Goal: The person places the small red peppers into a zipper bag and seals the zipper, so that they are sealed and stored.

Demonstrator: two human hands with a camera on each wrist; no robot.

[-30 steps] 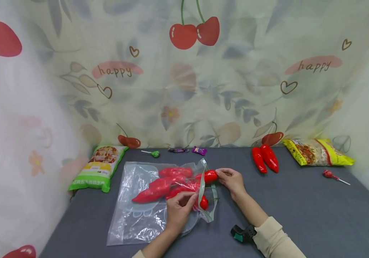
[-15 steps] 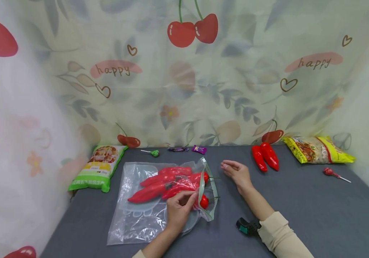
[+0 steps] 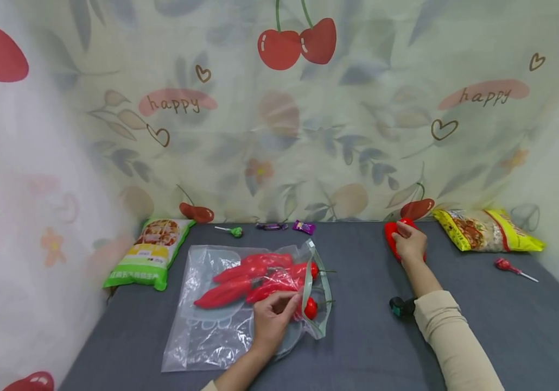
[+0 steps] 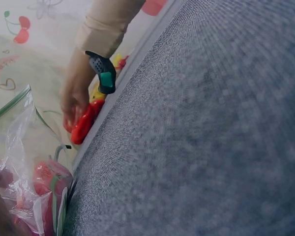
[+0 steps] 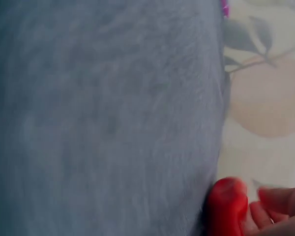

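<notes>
My left hand [image 3: 270, 321] pinches the near edge of a clear zip bag [image 3: 182, 345] by its mouth. Several red chili peppers [image 3: 226, 292] lie inside, and some stems poke out of the opening on the right. At the back right, my right hand [image 3: 411, 244] is over two loose red peppers. The left one [image 3: 390, 244] shows beside the fingers; the hand covers most of the other. In the right wrist view, curved fingers [image 5: 265, 216] touch or nearly touch a red pepper [image 5: 226, 209]. Whether they grip one is unclear.
A green snack bag [image 3: 145, 255] stands at left and a yellow one [image 3: 489, 231] at right. Along the back lie a green lollipop [image 3: 235, 232] and wrapped candies [image 3: 304, 227]. A red lollipop [image 3: 504, 264] lies far right. Printed curtains border the grey table.
My right hand let go of a red chili pepper at the bag's mouth, then moved right to the two loose peppers. The left hand stays at the bag.
</notes>
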